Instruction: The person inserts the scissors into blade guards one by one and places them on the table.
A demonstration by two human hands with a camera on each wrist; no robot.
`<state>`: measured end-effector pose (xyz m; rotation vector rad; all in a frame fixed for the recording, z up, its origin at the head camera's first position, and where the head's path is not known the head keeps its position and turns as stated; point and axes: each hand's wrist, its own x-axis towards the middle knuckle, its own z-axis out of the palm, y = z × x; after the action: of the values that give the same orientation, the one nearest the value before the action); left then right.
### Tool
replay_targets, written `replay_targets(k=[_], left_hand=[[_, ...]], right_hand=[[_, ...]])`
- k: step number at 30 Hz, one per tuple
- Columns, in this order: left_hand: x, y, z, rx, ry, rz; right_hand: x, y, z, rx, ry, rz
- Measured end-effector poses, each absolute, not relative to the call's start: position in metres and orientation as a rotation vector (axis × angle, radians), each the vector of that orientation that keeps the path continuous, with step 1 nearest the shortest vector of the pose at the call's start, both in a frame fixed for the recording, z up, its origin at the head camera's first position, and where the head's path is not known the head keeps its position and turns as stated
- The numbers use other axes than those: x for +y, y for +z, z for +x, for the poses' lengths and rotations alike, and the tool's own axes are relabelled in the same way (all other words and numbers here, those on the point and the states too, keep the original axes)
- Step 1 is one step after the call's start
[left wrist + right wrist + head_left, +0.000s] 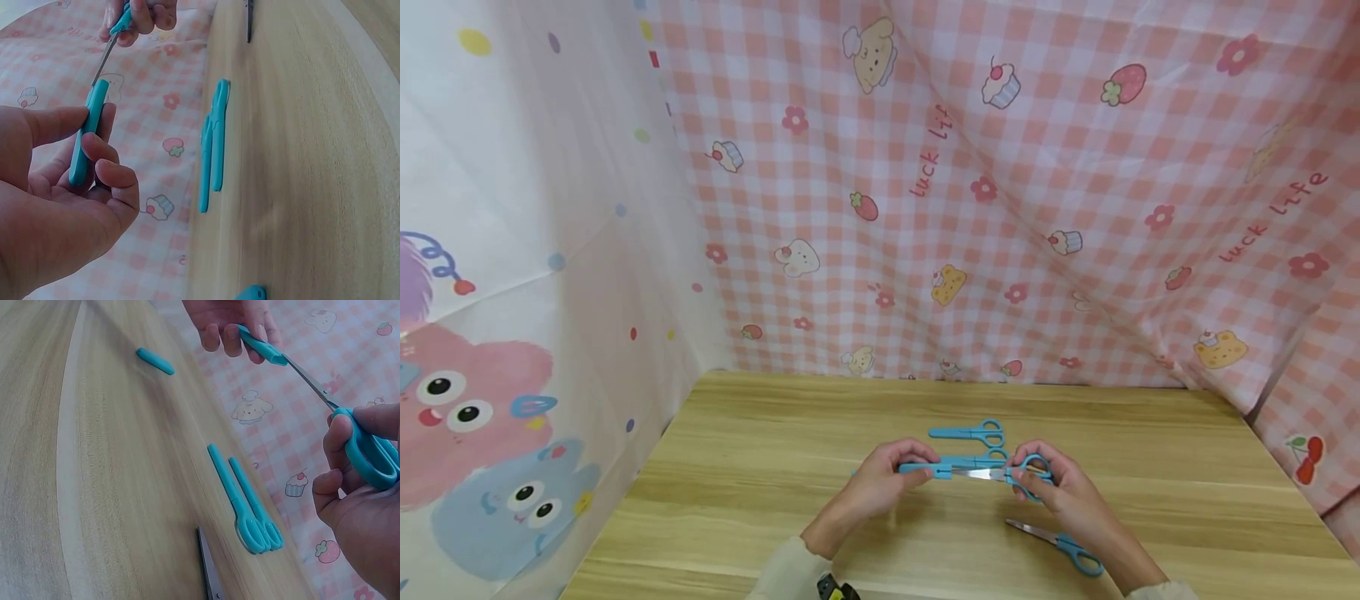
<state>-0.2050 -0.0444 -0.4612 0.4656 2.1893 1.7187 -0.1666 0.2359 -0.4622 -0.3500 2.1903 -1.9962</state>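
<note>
Left hand round blue sheath, right hand round scissors, blades crosswise, tips leftward at sheath mouth.

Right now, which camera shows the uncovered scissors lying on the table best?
The head camera: it shows the scissors from tip to handles. The left wrist view catches only some blade at its top edge; the right wrist view shows the blades larger, but its bottom edge cuts off the handles.
</note>
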Motion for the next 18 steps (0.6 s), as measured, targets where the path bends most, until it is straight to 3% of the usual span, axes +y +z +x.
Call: replay_targets(k=[18], left_hand=[[-0.0451, -0.4603, -0.2035, 2.16, 1.744, 0.512]], right_hand=[[0.2362, -0.4627, -0.1668, 2.176, -2.0, -0.356]])
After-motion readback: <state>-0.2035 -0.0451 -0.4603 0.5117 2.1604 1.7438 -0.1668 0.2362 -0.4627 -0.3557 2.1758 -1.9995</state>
